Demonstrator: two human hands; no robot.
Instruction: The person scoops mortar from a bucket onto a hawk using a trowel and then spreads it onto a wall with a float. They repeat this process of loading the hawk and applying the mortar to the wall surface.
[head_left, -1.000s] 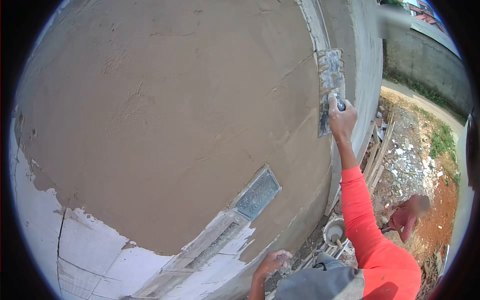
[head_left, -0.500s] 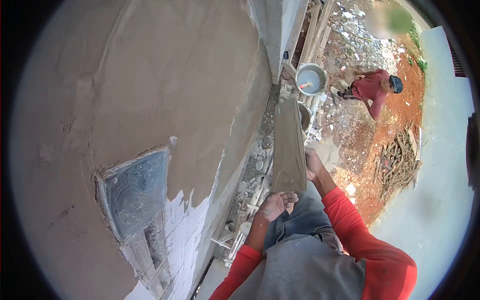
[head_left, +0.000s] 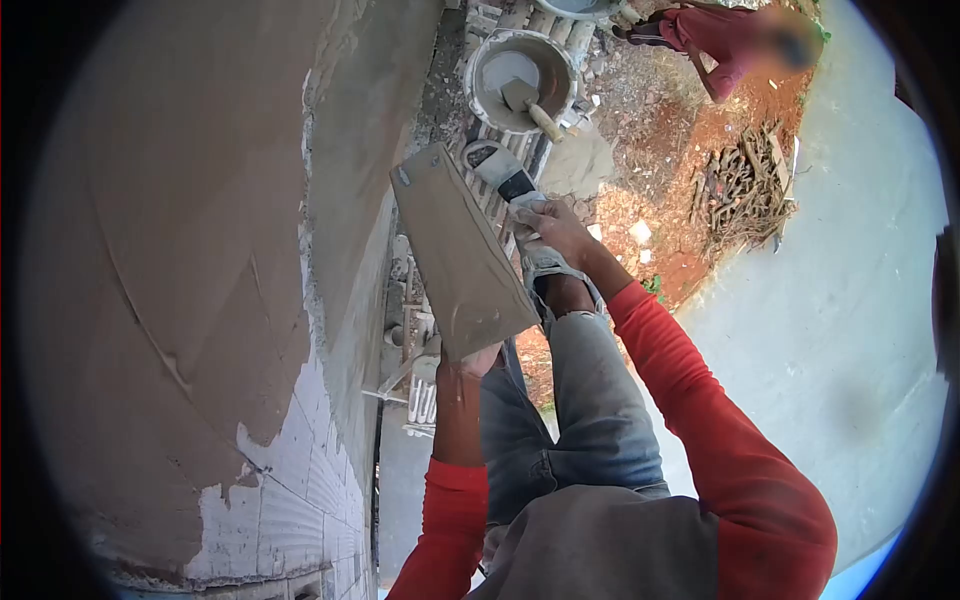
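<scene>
A long flat board (head_left: 460,255), coated with wet grey-brown mortar, slants across the middle. My left hand (head_left: 478,360) grips its near end from beneath, mostly hidden by the board. To the right of the board, my right hand (head_left: 552,228) is closed in front of my sandaled foot; what its fingers hold, if anything, cannot be made out. Beyond the board stands a round bucket (head_left: 470,85) with grey mix inside. A trowel (head_left: 543,120) rests in it, its handle over the rim.
A partly plastered wall (head_left: 200,200) fills the left side. Another bucket (head_left: 580,8) is at the top edge. A person in a red shirt (head_left: 715,40) bends at the upper right, near a pile of sticks (head_left: 750,185). Poles and rubble lie beneath my feet.
The view has shifted, bringing my foot and the trowel in the bucket into sight. My right hand has come off the board's edge. My left hand is now under the board's near end.
</scene>
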